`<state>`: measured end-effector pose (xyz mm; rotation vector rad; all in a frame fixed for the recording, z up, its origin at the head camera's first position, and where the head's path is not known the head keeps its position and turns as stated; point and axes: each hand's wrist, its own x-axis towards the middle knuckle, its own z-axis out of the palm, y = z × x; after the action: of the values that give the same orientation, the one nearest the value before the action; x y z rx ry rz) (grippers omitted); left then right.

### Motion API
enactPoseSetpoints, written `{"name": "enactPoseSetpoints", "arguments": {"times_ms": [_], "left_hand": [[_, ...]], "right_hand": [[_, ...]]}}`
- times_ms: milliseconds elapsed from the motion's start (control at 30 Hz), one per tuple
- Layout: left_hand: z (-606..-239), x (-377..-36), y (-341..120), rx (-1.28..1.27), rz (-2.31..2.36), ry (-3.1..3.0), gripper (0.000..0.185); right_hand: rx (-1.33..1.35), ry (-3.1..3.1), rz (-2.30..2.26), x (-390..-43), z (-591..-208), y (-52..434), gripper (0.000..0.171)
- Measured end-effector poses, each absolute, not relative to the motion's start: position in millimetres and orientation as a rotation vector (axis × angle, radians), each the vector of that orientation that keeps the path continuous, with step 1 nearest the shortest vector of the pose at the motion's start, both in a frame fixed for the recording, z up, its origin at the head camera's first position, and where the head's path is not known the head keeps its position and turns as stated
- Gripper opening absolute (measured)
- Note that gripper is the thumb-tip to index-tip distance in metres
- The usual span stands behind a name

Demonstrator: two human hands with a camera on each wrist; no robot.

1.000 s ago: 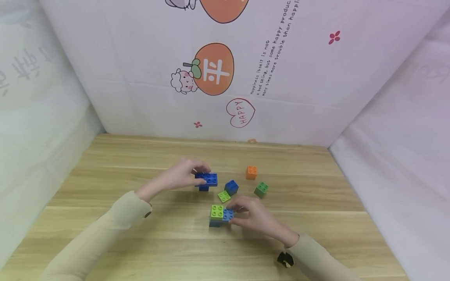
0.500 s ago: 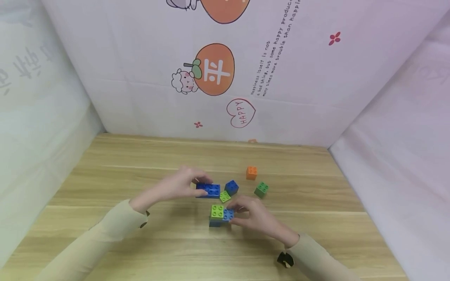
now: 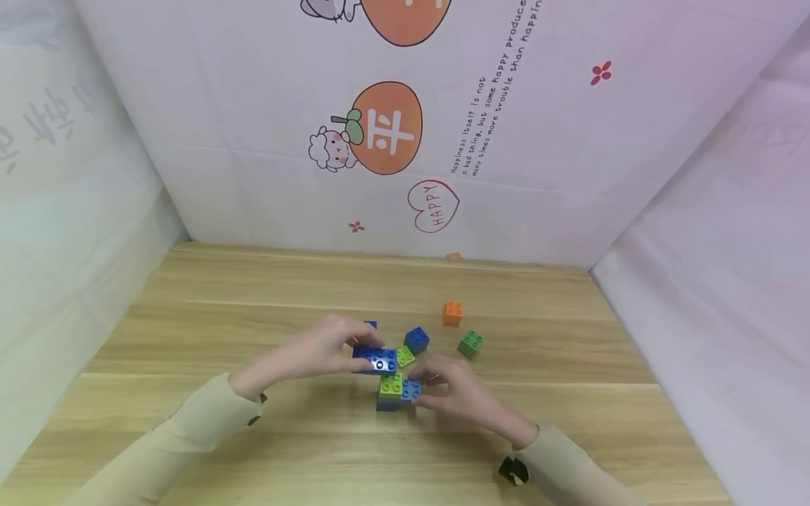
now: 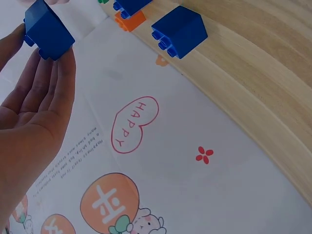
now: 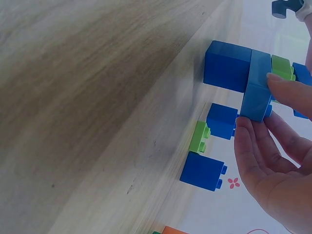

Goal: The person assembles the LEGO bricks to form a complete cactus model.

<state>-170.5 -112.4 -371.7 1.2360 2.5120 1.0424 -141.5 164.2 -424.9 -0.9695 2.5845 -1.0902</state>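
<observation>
My left hand (image 3: 319,353) holds a long dark blue brick (image 3: 387,362) between thumb and fingers, just above and left of a small stack. In the left wrist view that brick (image 4: 48,30) is gripped from one side. The stack has a lime green brick (image 3: 391,387) on top, a lighter blue brick (image 5: 256,87) under it and a dark blue brick (image 5: 226,66) at the bottom. My right hand (image 3: 457,392) pinches the lighter blue brick where it juts out to the right. Whether the held brick touches the lime studs cannot be told.
Behind the stack lie a flat lime brick (image 3: 406,356) and a blue brick (image 3: 416,340). Another blue brick (image 4: 179,32) stands partly behind my left hand. Farther right are an orange brick (image 3: 452,314) and a green brick (image 3: 470,344). White printed cloth (image 3: 266,154) surrounds the wooden table.
My left hand has carried the long blue brick nearer to me and over the stack's back edge, partly uncovering the blue brick behind it. My right hand has stayed on the stack.
</observation>
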Motion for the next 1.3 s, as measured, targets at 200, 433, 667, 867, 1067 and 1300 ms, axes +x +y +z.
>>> {"name": "enactPoseSetpoints", "arguments": {"times_ms": [200,433,667,867,1067,1300], "left_hand": [[-373,-165,-109,1.276,1.004,2.499,0.023],[-376,-162,-105,1.292,0.974,2.505,0.025],[-382,-162,-103,1.312,0.943,2.526,0.026],[-381,-161,-102,1.35,0.94,2.51,0.026],[-380,-160,-100,1.343,0.942,2.497,0.025],[-380,-159,-98,1.339,0.909,2.523,0.023]], "right_hand": [[-0.964,2.58,-1.093,-142,-426,164,0.034],[-0.972,2.584,-1.091,-143,-427,165,0.034],[-0.977,2.588,-1.083,-142,-426,164,0.035],[-0.981,2.591,-1.089,-142,-425,164,0.034],[-1.001,2.592,-1.096,-142,-427,164,0.035],[-1.007,2.589,-1.105,-142,-428,164,0.035]]}}
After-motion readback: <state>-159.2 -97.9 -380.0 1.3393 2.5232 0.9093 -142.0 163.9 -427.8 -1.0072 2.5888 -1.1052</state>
